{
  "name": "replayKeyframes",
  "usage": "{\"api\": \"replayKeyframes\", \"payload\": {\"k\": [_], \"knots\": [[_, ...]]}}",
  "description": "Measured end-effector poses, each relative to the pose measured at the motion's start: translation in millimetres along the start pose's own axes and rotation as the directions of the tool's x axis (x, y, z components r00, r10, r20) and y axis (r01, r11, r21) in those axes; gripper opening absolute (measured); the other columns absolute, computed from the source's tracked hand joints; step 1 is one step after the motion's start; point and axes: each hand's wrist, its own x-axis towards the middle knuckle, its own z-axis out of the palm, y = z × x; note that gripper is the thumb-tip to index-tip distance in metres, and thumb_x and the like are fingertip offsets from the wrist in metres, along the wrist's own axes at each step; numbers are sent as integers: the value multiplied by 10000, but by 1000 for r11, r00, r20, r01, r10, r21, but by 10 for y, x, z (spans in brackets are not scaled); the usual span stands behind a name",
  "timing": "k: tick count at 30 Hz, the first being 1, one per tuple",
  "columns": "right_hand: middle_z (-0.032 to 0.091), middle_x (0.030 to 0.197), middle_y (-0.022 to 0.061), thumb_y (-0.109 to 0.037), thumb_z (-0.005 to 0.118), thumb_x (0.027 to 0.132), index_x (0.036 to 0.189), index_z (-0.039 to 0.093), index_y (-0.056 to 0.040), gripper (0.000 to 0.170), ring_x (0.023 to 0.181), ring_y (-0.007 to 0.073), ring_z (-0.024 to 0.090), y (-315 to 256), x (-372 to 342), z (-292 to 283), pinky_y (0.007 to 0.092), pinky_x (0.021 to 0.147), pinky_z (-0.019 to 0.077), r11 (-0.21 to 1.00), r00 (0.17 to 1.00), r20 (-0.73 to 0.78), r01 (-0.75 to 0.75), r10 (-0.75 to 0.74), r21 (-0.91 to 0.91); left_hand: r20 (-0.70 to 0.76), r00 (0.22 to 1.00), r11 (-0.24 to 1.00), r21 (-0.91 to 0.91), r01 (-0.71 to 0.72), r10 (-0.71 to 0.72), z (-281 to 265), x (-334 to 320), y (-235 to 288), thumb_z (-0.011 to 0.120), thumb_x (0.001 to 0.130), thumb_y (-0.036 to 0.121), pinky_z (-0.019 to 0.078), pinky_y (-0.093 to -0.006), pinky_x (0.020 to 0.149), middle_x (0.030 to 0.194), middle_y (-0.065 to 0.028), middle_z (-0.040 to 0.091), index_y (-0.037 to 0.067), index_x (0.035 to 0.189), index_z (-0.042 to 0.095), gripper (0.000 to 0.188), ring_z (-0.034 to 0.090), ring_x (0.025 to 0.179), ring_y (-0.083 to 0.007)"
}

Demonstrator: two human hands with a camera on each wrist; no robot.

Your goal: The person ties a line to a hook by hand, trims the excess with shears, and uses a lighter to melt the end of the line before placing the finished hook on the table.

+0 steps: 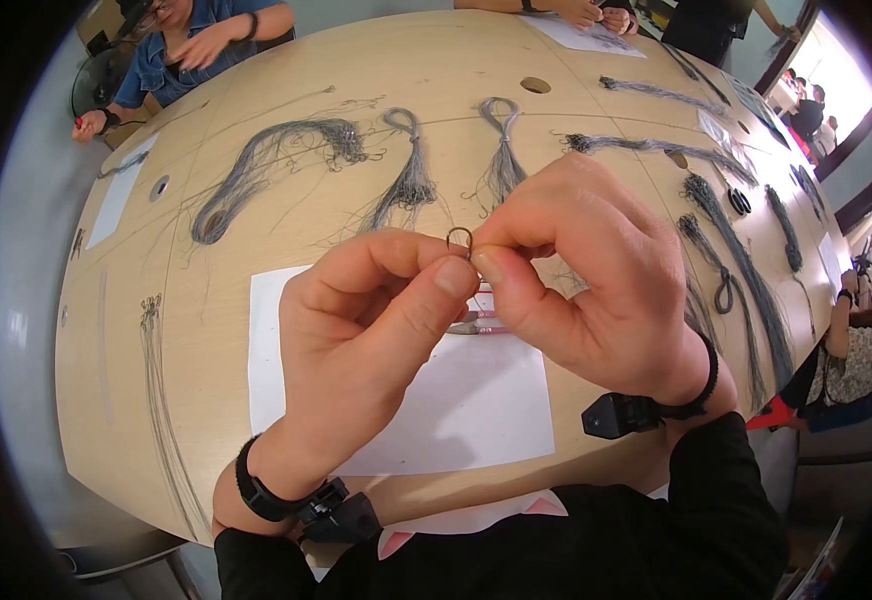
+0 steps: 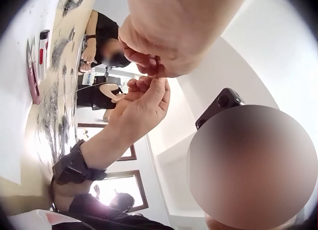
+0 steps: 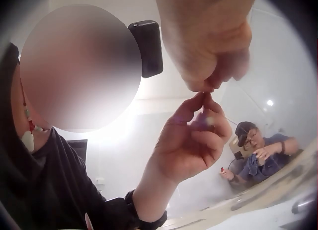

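Note:
A dark fish hook [image 1: 459, 238], bend upward, stands between the two hands in the head view. My left hand [image 1: 366, 320] pinches it between thumb and forefinger. From the other side my right hand [image 1: 596, 275] pinches at the hook's shank with thumb and forefinger. Both hands' fingertips meet over a white sheet [image 1: 436, 410]. In the left wrist view the left hand [image 2: 174, 31] is at the top and the right hand [image 2: 136, 110] below it. The right wrist view has the right hand [image 3: 208, 41] above the left hand [image 3: 189, 145]; the hook cannot be made out there.
Pink-handled scissors [image 1: 481, 328] lie on the sheet behind the hands; a red-and-white cutter [image 2: 42, 53] is beside them. Bundles of hooked line [image 1: 276, 150] spread over the table [image 1: 216, 400], with looped bundles [image 1: 411, 165] and black-handled scissors [image 1: 739, 202]. Several people are around it.

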Motion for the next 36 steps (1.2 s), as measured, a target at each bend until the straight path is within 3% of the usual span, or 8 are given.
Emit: {"api": "replayKeyframes", "payload": {"k": [2, 8, 18, 23, 36], "knots": [[526, 648, 57, 45, 563, 644, 725, 534, -14, 105, 561, 174, 496, 13, 7, -4, 255, 512, 396, 996, 996, 33, 84, -83, -30, -52, 998, 999, 10, 44, -44, 23, -4, 19, 565, 775, 76, 391, -167, 527, 737, -26, 576, -7, 841, 562, 106, 509, 626, -55], [542, 666, 79, 61, 555, 629, 753, 546, -3, 140, 576, 189, 508, -1, 6, 19, 259, 523, 406, 996, 996, -10, 87, -87, -13, -67, 981, 982, -43, 182, -185, 12, -11, 89, 556, 780, 123, 380, -168, 487, 718, -25, 571, 3, 817, 560, 125, 513, 589, -64], [553, 655, 78, 47, 572, 581, 724, 540, 4, 153, 550, 192, 509, 28, -13, 51, 255, 490, 402, 988, 986, -87, 144, -139, 51, -49, 998, 1000, -3, 26, -26, 32, -21, 18, 539, 772, 37, 385, -162, 541, 720, -18, 561, -6, 818, 547, 64, 493, 629, -48], [520, 618, 68, 50, 564, 548, 687, 524, -16, 159, 527, 198, 481, -9, -6, 25, 259, 470, 379, 994, 993, -34, 113, -113, -1, 7, 998, 982, 178, -67, 67, 54, -32, -1, 530, 764, -6, 351, -157, 537, 724, 2, 518, -2, 783, 522, 21, 436, 649, -31], [483, 613, 69, 38, 558, 552, 683, 503, -22, 154, 516, 217, 439, 9, -33, 63, 278, 462, 357, 978, 985, -23, 167, -171, -126, 24, 1000, 981, 193, -18, 14, 15, -28, -24, 514, 778, 10, 348, -162, 538, 715, 7, 503, -7, 772, 509, 19, 426, 639, -32]]}}
